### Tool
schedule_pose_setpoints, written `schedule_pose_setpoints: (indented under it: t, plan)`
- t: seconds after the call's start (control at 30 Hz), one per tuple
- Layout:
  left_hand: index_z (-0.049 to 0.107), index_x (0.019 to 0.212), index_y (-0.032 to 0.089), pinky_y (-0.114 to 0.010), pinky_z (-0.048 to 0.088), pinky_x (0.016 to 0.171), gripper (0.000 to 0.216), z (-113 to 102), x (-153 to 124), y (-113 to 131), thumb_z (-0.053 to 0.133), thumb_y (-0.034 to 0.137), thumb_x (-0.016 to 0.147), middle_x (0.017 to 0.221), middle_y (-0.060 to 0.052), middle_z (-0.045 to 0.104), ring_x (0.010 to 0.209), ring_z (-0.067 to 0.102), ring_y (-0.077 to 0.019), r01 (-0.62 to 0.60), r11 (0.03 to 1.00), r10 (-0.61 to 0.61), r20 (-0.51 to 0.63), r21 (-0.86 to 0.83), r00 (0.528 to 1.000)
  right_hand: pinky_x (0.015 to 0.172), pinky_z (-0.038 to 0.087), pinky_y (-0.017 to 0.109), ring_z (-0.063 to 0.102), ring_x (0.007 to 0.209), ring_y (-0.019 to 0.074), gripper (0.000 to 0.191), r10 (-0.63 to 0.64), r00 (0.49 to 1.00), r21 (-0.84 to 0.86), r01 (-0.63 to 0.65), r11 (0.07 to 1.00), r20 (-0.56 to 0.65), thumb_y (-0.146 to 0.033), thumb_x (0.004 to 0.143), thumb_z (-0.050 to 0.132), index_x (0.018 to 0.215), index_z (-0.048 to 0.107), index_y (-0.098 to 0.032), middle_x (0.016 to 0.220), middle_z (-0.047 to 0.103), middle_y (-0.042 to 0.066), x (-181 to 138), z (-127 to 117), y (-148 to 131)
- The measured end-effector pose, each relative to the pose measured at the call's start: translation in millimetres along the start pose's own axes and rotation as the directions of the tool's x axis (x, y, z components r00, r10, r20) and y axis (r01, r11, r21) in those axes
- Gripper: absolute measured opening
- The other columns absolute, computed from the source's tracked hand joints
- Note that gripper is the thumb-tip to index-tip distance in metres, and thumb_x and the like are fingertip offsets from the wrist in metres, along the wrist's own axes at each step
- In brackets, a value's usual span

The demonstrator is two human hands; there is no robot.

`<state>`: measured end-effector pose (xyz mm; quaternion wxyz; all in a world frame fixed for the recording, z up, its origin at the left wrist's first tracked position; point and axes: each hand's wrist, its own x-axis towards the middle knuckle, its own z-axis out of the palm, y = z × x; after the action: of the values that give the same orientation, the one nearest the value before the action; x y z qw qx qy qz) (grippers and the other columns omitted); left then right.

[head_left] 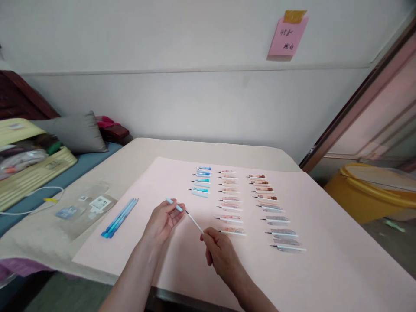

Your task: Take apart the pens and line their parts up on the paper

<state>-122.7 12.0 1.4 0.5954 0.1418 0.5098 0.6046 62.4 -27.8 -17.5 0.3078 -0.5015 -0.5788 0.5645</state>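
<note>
In my left hand [164, 219] a short light-blue pen barrel [174, 205] is pinched between thumb and fingers. My right hand [221, 249] grips a thin white pen refill [195, 222] by its near end. The refill's dark tip points up and left, close to the barrel's lower end; whether they touch I cannot tell. Left of my hands lie several whole blue pens [119, 218] side by side. Beyond and to the right are three columns of refills laid by their barrels: blue ones [200, 190], pinkish ones [231, 199], and brown and grey ones [278, 219].
A pink sheet [136, 260] covers much of the cream table [208, 146]. Clear plastic packaging [94, 208] lies at the left, near a grey cushion [76, 132] and a pale yellow box [35, 173]. On the right stands a yellow bin [367, 195]; a white wall [182, 99] rises behind.
</note>
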Motion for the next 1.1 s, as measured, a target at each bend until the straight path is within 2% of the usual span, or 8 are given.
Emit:
schedule_pose_setpoints:
  t: [0.2,0.27,0.37,0.47,0.63,0.87,1.1]
  plan:
    - [0.055,0.084,0.013,-0.026,0.053,0.063,0.019,7.3,-7.6,-3.4,0.067,0.019,0.070,0.088,-0.013,0.067,0.077,0.065,-0.0183,0.098,0.994,-0.102,0.129,0.038,0.986,0.043,0.028,0.020,0.033,0.031,0.0076,0.022,0.001,1.000,-0.032,-0.002,0.999,-0.022,-0.031,0.084,0.039,0.070,0.052,-0.020,0.035,0.041,-0.009,0.9,-2.6,-1.4]
    - [0.055,0.083,0.013,-0.025,0.053,0.064,0.018,7.3,-7.4,-3.7,0.066,0.018,0.071,0.089,-0.013,0.067,0.078,0.065,-0.0179,0.093,0.996,-0.093,0.120,0.006,0.988,0.043,0.029,0.020,0.033,0.032,0.0076,0.022,-0.002,1.000,-0.038,0.002,0.999,-0.022,-0.030,0.084,0.039,0.070,0.052,-0.020,0.035,0.041,-0.009,1.0,-2.4,-1.2]
    - [0.054,0.081,0.012,-0.024,0.054,0.063,0.011,4.6,-3.5,-2.7,0.062,0.013,0.073,0.086,-0.012,0.067,0.076,0.065,-0.0168,0.048,0.997,-0.046,0.029,-0.062,0.999,0.043,0.029,0.019,0.034,0.032,0.0077,0.021,-0.007,1.000,-0.035,0.007,0.999,-0.018,-0.030,0.084,0.039,0.070,0.052,-0.020,0.035,0.041,-0.009,0.5,-1.7,-1.6]
    - [0.054,0.080,0.011,-0.023,0.054,0.062,0.008,2.3,0.5,-1.9,0.059,0.009,0.074,0.083,-0.012,0.067,0.075,0.065,-0.0162,0.054,0.992,-0.057,-0.031,-0.110,0.998,0.041,0.028,0.019,0.035,0.033,0.0082,0.021,0.002,1.000,-0.046,-0.002,0.999,-0.010,-0.029,0.083,0.039,0.069,0.050,-0.020,0.036,0.040,-0.009,-0.7,-1.5,-3.9]
    - [0.055,0.079,0.010,-0.023,0.054,0.057,0.006,3.0,1.6,-4.0,0.059,0.011,0.075,0.085,-0.014,0.066,0.076,0.065,-0.0183,0.087,0.991,-0.089,-0.013,-0.103,0.996,0.040,0.029,0.017,0.038,0.037,0.0085,0.022,-0.026,1.000,-0.090,0.026,0.996,-0.004,-0.028,0.083,0.040,0.066,0.050,-0.019,0.037,0.039,-0.009,-2.4,-1.8,-6.8]
    - [0.055,0.081,0.011,-0.025,0.053,0.060,0.010,4.3,-1.3,-3.6,0.062,0.014,0.074,0.089,-0.014,0.066,0.076,0.065,-0.0177,0.074,0.996,-0.074,0.000,-0.041,0.997,0.040,0.028,0.017,0.038,0.036,0.0085,0.022,-0.023,1.000,-0.117,0.023,0.993,-0.002,-0.027,0.083,0.039,0.066,0.049,-0.019,0.037,0.038,-0.009,-2.3,-1.8,-6.0]
    - [0.054,0.084,0.014,-0.025,0.052,0.060,0.017,9.5,-6.7,-8.0,0.064,0.021,0.073,0.088,-0.013,0.066,0.078,0.065,-0.0190,0.091,0.995,-0.094,0.070,0.045,0.993,0.040,0.028,0.017,0.039,0.037,0.0088,0.023,-0.020,1.000,-0.149,0.020,0.989,0.000,-0.028,0.085,0.037,0.067,0.049,-0.019,0.037,0.038,-0.009,-1.7,-0.4,-2.3]
